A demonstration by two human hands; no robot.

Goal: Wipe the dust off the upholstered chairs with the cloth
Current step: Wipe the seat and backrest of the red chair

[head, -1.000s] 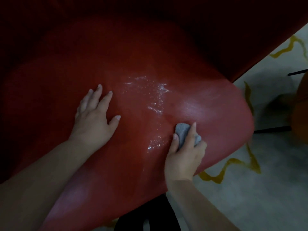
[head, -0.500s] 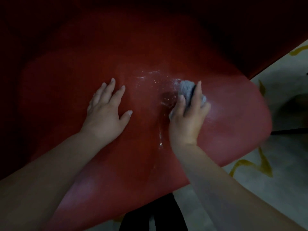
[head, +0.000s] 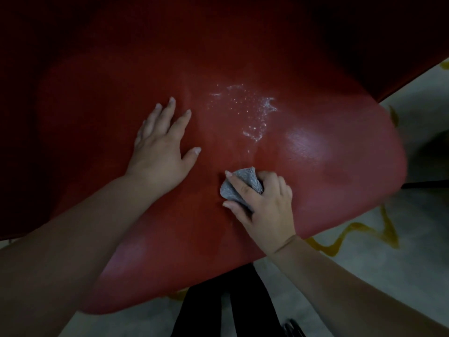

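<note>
Red chair seat [head: 315, 166] fills the view, white dust [head: 252, 113] mid-cushion; right hand [head: 264, 205] clutches the grey cloth [head: 240, 186] below it, left hand [head: 160, 149] flat, fingers spread.

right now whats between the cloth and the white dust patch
Only bare red seat, in the head view: the cloth in the right hand sits short of the dust.

Below me, lower R: pale floor [head: 364, 276] w/ wavy yellow-ochre lines [head: 352, 229] running across it; more of the same marking at far R edge, top. Btwn my forearms, bottom centre: black legs/trousers [head: 218, 300], two dark vertical shapes side by side. Far R, mid-height: thin dark bar [head: 427, 184], roughly horizontal, w/ a dim shadowed shape above it; can't tell what.
</note>
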